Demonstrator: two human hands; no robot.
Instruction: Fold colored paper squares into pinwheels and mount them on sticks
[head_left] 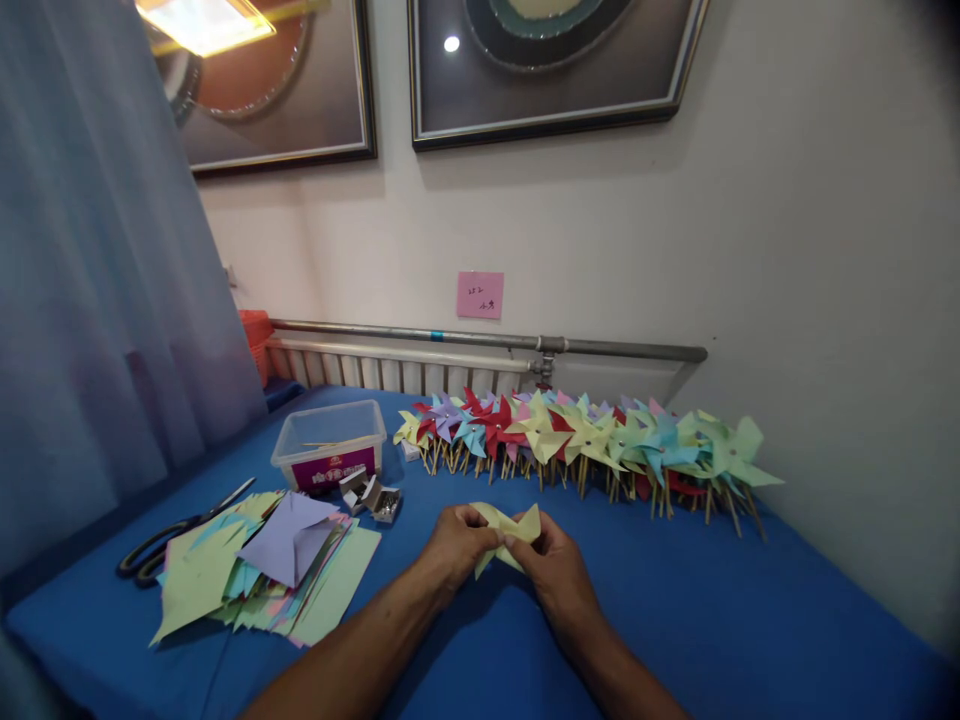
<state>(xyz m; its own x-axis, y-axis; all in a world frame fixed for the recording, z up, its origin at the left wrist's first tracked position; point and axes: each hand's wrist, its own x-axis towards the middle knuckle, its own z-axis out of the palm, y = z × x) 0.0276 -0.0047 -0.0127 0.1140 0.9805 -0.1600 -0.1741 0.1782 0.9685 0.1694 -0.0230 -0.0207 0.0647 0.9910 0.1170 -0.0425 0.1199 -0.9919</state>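
Both hands hold a pale yellow paper pinwheel (526,524) above the blue tablecloth, its corners folded toward the middle. My left hand (459,545) pinches it from the left, with thumb near the centre. From the right, my right hand (555,565) grips it, thumb also pressed at the centre. Whether a pin is in the paper cannot be seen. Left of my hands lies a pile of coloured paper squares (341,580), with a cut purple sheet (289,540) on top. Small open boxes of pins (385,502) sit behind the pile.
Finished pinwheels on sticks (585,440) lie in a long row along the back. A clear plastic tub (330,430) with thin sticks stands at the back left. Black-handled scissors (180,527) rest left of the paper. A curtain (112,280) hangs at the left; pipes (480,338) run along the wall.
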